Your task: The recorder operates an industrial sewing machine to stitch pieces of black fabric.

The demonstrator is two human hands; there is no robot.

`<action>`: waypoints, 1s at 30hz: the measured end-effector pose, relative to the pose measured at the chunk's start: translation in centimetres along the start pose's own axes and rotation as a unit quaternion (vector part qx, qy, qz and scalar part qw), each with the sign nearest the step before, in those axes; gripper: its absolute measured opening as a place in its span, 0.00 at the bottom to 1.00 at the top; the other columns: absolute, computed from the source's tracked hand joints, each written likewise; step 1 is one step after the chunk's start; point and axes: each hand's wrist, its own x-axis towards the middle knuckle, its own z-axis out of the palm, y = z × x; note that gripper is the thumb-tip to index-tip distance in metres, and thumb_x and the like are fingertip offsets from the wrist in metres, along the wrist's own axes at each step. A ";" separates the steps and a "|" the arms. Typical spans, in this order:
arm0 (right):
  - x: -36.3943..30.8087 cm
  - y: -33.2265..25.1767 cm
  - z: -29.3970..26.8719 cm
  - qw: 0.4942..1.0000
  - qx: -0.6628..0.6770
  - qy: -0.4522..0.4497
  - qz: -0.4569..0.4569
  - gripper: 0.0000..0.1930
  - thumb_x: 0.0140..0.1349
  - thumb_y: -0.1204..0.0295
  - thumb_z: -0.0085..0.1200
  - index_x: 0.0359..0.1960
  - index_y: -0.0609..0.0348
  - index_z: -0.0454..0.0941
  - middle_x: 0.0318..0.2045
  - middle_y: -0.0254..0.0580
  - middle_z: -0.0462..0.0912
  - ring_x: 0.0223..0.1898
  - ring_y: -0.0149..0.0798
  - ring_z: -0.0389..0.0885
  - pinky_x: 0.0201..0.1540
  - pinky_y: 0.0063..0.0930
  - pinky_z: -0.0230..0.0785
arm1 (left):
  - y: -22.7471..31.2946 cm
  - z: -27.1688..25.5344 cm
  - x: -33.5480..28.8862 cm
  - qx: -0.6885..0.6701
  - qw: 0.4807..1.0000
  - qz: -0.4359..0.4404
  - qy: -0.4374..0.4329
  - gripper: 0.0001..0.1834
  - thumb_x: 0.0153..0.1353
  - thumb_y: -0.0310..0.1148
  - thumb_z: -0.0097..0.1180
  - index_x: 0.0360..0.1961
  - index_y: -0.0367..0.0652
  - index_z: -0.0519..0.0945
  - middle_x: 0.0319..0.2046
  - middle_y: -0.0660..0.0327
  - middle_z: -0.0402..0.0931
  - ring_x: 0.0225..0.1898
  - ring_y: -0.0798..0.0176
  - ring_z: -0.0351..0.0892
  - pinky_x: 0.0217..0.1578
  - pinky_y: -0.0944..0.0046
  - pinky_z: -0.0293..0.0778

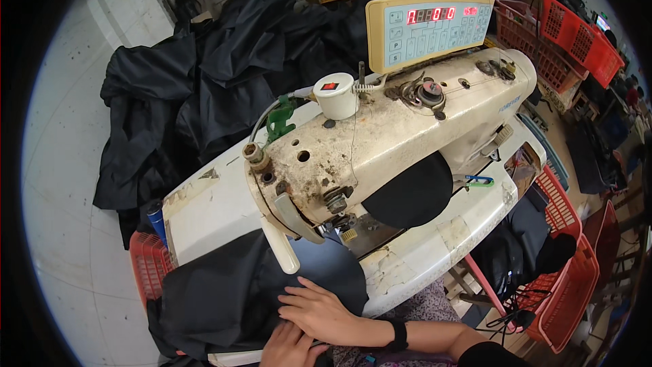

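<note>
Under & just L of the grip, blk fabric (221, 292) lies on the white tabletop (210, 212), draping off its near edge. R hand (319, 314) rests flat on it, fingers extended, slightly apart; L hand (291, 346) is tucked close below R, fingers partly hidden, can't tell if pinching. Just beyond the hands: sewing mach. (367, 139) w/ white lever (281, 248). Farther up & R of grip: rounded blk piece (411, 194), blue-green snips (490, 182). Well off R: red basket (559, 196).
</note>
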 end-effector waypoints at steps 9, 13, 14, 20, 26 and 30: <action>-2.8 0.8 4.1 0.997 0.074 0.010 0.020 0.18 0.59 0.72 0.50 0.50 0.67 0.77 0.57 0.54 0.77 0.64 0.52 0.69 0.70 0.44 0.54 | 0.3 1.1 8.1 -0.062 0.992 0.072 0.083 0.30 0.64 0.38 0.59 0.67 0.46 0.69 0.68 0.49 0.62 0.71 0.44 0.57 0.66 0.35 0.52; -4.6 1.6 -4.4 0.984 -0.007 -0.162 -0.078 0.22 0.57 0.72 0.54 0.54 0.67 0.74 0.54 0.55 0.75 0.59 0.51 0.73 0.63 0.43 0.64 | -0.7 1.8 8.9 0.035 0.993 0.077 0.077 0.31 0.62 0.38 0.60 0.67 0.49 0.70 0.71 0.56 0.60 0.73 0.48 0.52 0.67 0.38 0.48; -5.1 1.6 -5.8 0.989 0.042 -0.111 -0.092 0.23 0.55 0.71 0.59 0.54 0.67 0.75 0.54 0.53 0.75 0.58 0.52 0.74 0.62 0.45 0.65 | -1.1 1.7 8.7 0.036 0.994 0.075 0.077 0.31 0.62 0.38 0.60 0.67 0.49 0.70 0.71 0.56 0.60 0.73 0.48 0.52 0.67 0.38 0.48; -5.6 3.2 -10.0 0.995 -0.096 0.005 0.013 0.23 0.47 0.77 0.63 0.48 0.68 0.76 0.49 0.49 0.75 0.54 0.54 0.73 0.58 0.44 0.69 | -2.9 1.4 9.1 -0.063 0.982 0.173 0.034 0.25 0.61 0.21 0.54 0.61 0.49 0.76 0.71 0.58 0.60 0.72 0.48 0.56 0.71 0.44 0.47; -5.4 3.8 -8.9 0.999 -0.006 0.032 -0.006 0.17 0.44 0.81 0.61 0.40 0.64 0.81 0.43 0.45 0.77 0.52 0.51 0.76 0.58 0.44 0.69 | -4.3 0.5 10.1 -0.224 0.948 0.226 0.001 0.13 0.60 0.17 0.52 0.43 0.37 0.83 0.56 0.54 0.78 0.65 0.47 0.69 0.69 0.51 0.57; -5.7 4.3 -8.6 0.999 -0.011 0.009 -0.034 0.17 0.45 0.80 0.62 0.41 0.59 0.84 0.42 0.42 0.81 0.52 0.45 0.79 0.62 0.46 0.70 | -4.5 0.8 10.9 -0.349 0.919 0.182 -0.009 0.03 0.60 0.24 0.59 0.30 0.35 0.82 0.37 0.55 0.84 0.50 0.51 0.80 0.66 0.52 0.62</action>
